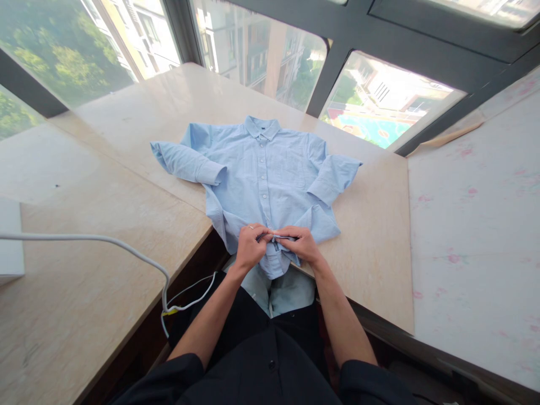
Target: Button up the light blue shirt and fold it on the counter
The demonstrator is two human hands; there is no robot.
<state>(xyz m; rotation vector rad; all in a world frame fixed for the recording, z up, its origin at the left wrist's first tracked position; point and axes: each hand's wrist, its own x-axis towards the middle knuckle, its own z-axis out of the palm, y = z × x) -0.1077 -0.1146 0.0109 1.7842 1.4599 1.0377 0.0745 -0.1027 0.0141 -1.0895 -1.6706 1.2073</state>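
A light blue button-up shirt (282, 169) lies face up, its collar toward the window and both sleeves folded inward. Its lower hem hangs over the near edge of the sill. At the lower front placket, my left hand (251, 247) pinches the fabric with thumb and fingers. Right beside it, my right hand (299, 242) pinches the other side of the placket, and the fingertips of both hands nearly meet. Whether a button is between them is hidden by the fingers. Several buttons above run closed down the front.
The beige stone sill (126, 191) bends around me at left and front. A white cable (126, 247) crosses the left side near a white box (10, 239). Grey window frames (392, 45) stand behind, and a floral-papered wall (472, 225) borders the right.
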